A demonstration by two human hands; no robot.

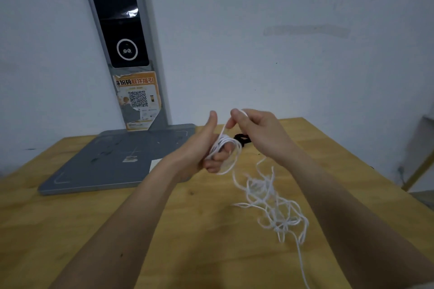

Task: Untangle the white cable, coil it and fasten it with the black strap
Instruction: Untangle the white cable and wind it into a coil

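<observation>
A thin white cable (270, 197) lies in a loose tangle on the wooden table (199, 230), right of centre. Part of it is wound in a few loops around the curled fingers of my left hand (206, 145), whose thumb points up. My right hand (256, 131) is raised just right of it and pinches a strand of the cable that runs down to those loops. The black strap (243, 139) lies on the table behind and between my hands, partly hidden by them.
A grey scale-like platform (101, 166) with an upright post (126, 42) and a sticker with a QR code stands at the back left. A white wall rises behind the table. The table's right edge runs diagonally near my right forearm.
</observation>
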